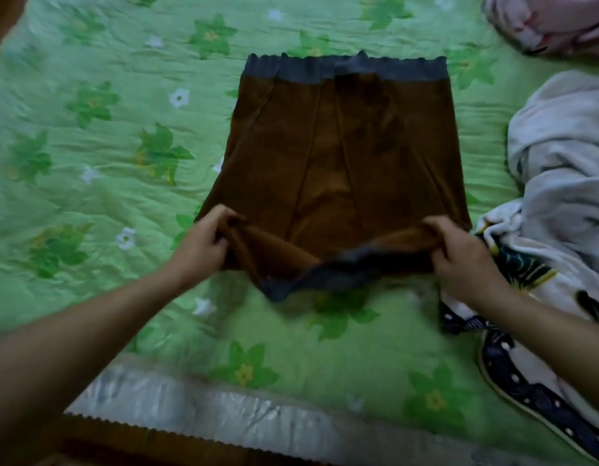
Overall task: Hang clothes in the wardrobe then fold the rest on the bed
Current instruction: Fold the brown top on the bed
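A brown garment (335, 153) with a grey-blue band along its far edge lies flat on the green flowered bedspread (89, 146). Its near end is lifted and partly turned over, showing a second grey-blue edge that sags between my hands. My left hand (204, 243) pinches the near left corner of the garment. My right hand (459, 257) grips the near right corner. Both forearms reach in from the bottom corners of the view.
A heap of white and pale grey clothes (560, 156) lies at the right, with a white cloth edged in dark dotted trim (526, 391) below it. A pink item (546, 21) sits at the top right. The mattress edge (224, 412) runs along the bottom.
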Tool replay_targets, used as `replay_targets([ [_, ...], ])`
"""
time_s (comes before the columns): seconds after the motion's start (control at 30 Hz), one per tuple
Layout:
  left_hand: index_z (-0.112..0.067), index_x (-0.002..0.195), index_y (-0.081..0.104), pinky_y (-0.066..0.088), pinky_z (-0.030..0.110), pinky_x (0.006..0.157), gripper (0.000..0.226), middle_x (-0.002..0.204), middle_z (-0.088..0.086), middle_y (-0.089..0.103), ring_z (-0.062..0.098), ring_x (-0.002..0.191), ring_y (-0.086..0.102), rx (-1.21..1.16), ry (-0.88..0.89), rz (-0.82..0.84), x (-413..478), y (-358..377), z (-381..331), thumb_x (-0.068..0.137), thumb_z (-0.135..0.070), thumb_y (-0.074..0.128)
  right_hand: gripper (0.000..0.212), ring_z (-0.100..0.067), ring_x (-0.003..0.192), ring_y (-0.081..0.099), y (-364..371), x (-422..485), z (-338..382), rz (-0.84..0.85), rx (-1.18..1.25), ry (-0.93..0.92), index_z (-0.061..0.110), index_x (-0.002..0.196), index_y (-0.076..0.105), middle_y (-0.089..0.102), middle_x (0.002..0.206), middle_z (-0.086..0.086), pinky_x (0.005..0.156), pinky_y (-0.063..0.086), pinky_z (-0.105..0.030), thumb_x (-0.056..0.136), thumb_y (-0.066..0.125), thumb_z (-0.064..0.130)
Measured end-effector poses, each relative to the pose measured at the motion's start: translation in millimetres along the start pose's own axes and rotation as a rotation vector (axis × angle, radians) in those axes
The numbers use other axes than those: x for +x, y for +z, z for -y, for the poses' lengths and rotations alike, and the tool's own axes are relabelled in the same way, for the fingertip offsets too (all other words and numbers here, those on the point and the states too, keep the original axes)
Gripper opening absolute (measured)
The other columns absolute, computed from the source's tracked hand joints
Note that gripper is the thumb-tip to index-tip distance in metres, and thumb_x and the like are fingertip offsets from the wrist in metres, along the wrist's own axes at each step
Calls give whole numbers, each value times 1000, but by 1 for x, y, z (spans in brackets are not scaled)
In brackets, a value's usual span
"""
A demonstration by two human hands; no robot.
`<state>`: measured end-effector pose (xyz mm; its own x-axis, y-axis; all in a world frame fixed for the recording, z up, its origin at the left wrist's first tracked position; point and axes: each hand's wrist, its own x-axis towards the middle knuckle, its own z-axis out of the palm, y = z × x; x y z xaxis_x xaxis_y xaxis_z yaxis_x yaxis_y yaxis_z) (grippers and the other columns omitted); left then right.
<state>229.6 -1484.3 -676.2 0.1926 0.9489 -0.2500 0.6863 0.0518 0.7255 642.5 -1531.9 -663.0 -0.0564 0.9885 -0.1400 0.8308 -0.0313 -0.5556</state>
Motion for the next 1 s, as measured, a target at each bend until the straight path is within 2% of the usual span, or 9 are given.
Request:
replay_targets([
  [0.07,-27,110,58,52,38,87,38,100,1,65,26,97,63,6,-36,-114,65,-23,-12,85,0,52,33,-45,95,63,-18,65,4,-133,6,91,14,130,51,66,108,-26,75,44,-42,97,51,18],
  [0.13,-21,130,51,52,46,95,41,117,11,61,31,109,61,-47,-169,-200,124,-38,-20,93,-5,58,44,-45,113,56,-31,121,5,-214,-11,259,13,136,44,58,126,-25,87,43,-46,99,56,32],
  [0.23,-18,141,44,44,44,105,56,131,17,49,32,120,52,224,-193,-290,154,-29,-28,89,-22,65,61,-46,126,43,-19,146,16,-160,-297,302,11,141,38,43,138,-25,101,41,-54,92,63,38],
  [0.37,-23,144,43,40,46,104,70,136,16,44,36,125,45,706,140,67,99,29,-17,82,-48,63,64,-37,131,38,40,99,19,380,-718,-58,26,145,32,39,142,-13,107,35,-55,89,59,41],
  [0.47,-28,153,29,32,48,111,78,150,14,34,35,136,36,1025,230,218,75,50,15,85,-49,61,59,-37,126,40,61,81,-3,333,-888,-103,26,151,23,36,143,-13,101,37,-54,96,47,23],
  [0.57,-23,142,42,42,49,97,58,135,15,46,37,121,45,1030,249,120,76,58,23,88,-32,61,41,-36,100,53,71,87,-13,243,-926,-180,16,134,40,50,117,-11,71,41,-44,93,48,15],
  [0.67,-19,130,49,46,46,74,39,117,13,52,37,103,52,1005,245,108,73,60,14,91,-18,54,29,-37,90,58,66,92,-7,300,-823,-177,12,122,46,55,107,-12,61,40,-41,93,46,13],
  [0.8,-24,130,44,46,43,67,44,111,10,50,37,99,54,901,171,254,53,52,-3,87,-17,50,43,-35,97,62,49,66,1,477,-706,-108,17,132,40,56,116,-10,72,52,-44,90,52,19],
  [1.0,-31,134,36,55,44,80,61,121,2,49,29,108,56,898,76,677,-24,70,2,83,-51,63,58,-33,109,61,54,-11,11,910,-691,-89,18,139,37,54,124,-9,84,52,-41,87,57,30],
])
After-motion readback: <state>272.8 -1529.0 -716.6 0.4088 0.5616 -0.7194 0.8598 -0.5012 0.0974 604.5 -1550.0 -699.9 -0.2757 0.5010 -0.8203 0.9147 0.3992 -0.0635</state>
